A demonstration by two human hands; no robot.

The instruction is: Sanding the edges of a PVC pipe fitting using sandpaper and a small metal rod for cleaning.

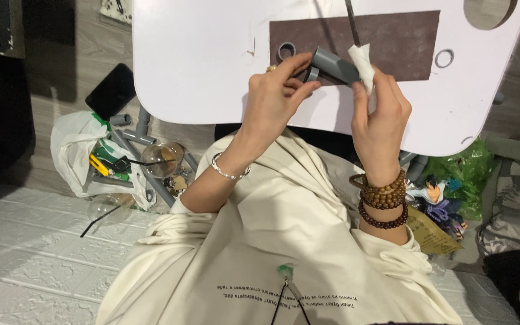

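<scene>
White counter [212, 54] with a dark brown rectangular mat [404, 42]; grey pipe piece [334, 64], white cloth wad [363, 65], cream sleeves [284, 241], brown bead bracelets [383, 201], possibly green bag [467, 174] at right

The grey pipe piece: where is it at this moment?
In the head view, the grey pipe piece is held between the left hand and right hand, above the brown sheet on the white table.

Cream long-sleeved shirt [284, 241], silver bracelet [229, 173], brown bead bracelets [383, 201], perhaps wooden.

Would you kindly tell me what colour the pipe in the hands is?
Grey; the pipe shows best in the head view.
</scene>
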